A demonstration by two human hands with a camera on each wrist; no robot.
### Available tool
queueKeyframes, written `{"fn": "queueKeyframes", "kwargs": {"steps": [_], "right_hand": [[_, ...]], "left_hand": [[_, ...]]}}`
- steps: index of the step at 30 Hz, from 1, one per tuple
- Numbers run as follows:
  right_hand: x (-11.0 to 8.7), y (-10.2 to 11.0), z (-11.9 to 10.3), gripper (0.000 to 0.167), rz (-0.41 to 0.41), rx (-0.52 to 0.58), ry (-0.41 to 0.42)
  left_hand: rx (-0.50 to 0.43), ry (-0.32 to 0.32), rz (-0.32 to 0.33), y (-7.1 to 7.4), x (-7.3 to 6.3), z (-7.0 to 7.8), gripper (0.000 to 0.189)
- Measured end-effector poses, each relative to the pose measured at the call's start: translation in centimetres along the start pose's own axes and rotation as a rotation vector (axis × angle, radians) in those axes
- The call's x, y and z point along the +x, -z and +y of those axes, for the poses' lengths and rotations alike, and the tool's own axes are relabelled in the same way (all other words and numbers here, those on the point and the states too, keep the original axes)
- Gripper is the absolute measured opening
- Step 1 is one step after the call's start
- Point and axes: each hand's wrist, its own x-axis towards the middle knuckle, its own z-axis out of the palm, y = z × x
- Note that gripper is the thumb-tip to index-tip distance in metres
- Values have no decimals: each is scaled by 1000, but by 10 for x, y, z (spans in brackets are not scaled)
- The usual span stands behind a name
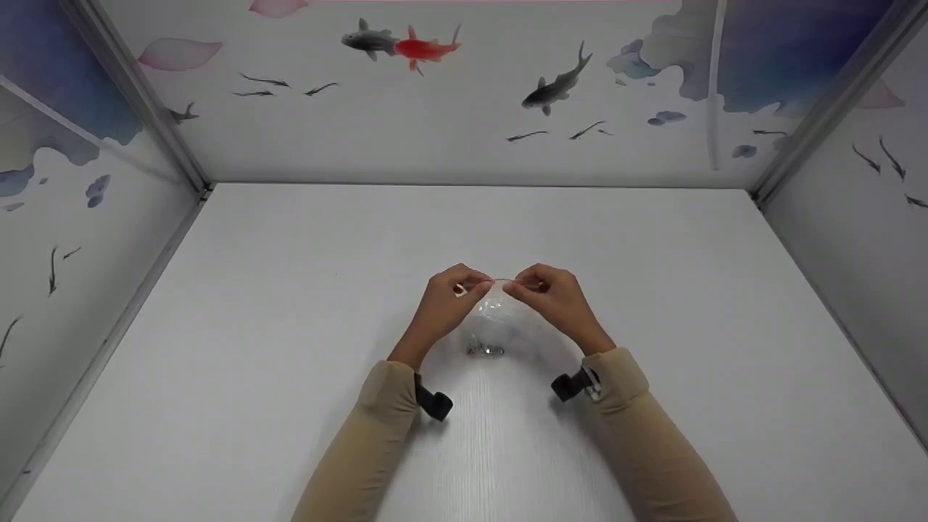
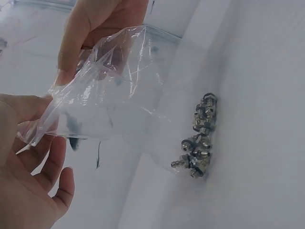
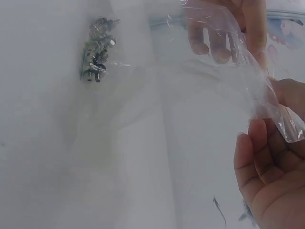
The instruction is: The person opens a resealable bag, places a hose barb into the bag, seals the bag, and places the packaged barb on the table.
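A clear plastic bag hangs between the two hands, its top edge stretched from one to the other. My left hand pinches one top corner between thumb and fingers. The other corner is pinched by my right hand at about the same height. Several small metal fittings with dark rings lie gathered along the bottom of the bag. In the right wrist view the same metal fittings show through the film, and the free fingers of the right hand curl loosely below its pinch.
A white table lies under the hands. White panels printed with fish and petals stand at the back and both sides, joined by grey metal posts. Each wrist wears a small black camera on a strap.
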Motion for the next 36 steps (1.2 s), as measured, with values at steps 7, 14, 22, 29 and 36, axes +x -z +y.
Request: {"fn": "queueKeyframes", "kwargs": {"steps": [7, 14, 22, 29, 36], "right_hand": [[0, 11, 4, 24, -18, -5, -21], [1, 19, 7, 20, -29, -64, 24], [4, 24, 9, 21, -91, -112, 44], [13, 28, 13, 27, -158, -139, 11], [26, 28, 15, 27, -164, -132, -82]], "left_hand": [[35, -22, 13, 9, 0, 0, 18], [52, 50, 126, 12, -1, -3, 14], [94, -5, 187, 11, 1, -3, 9], [74, 39, 179, 6, 10, -8, 15], [33, 150, 219, 1, 20, -11, 20]]}}
